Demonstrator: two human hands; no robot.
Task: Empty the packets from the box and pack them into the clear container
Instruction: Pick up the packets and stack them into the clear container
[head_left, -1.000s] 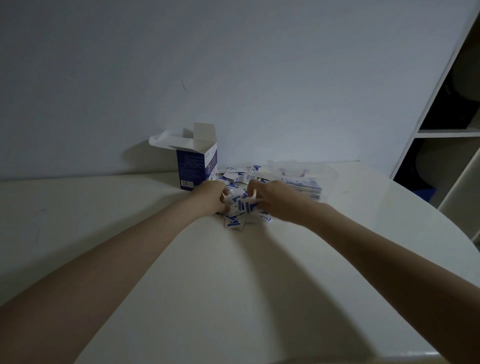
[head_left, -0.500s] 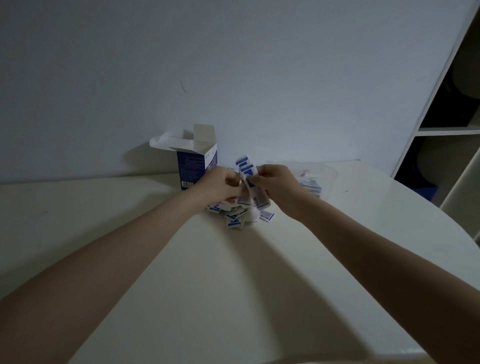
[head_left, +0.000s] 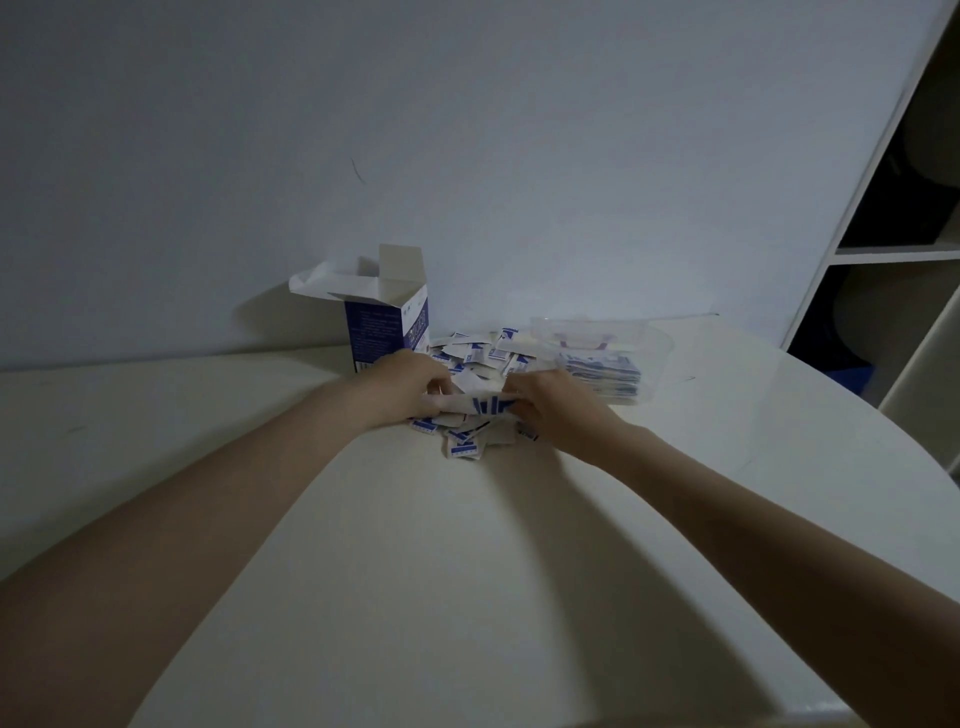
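Note:
A blue and white box (head_left: 387, 330) stands upright with its top flaps open near the wall. Several small white and blue packets (head_left: 470, 358) lie in a loose pile on the table to its right. My left hand (head_left: 408, 387) and my right hand (head_left: 550, 402) meet over the front of the pile and pinch a stack of packets (head_left: 480, 404) between them, held flat just above the table. More packets (head_left: 462, 449) lie below the stack. The clear container (head_left: 602, 358) sits to the right of the pile, with several packets stacked inside.
The white table (head_left: 467, 571) has a curved edge on the right. A plain wall rises right behind the box. A white shelf unit (head_left: 893, 249) with dark compartments stands at the far right.
Both hands gathered packets from the pile, lifted them up together, and now have lowered the stack flat, close to the table.

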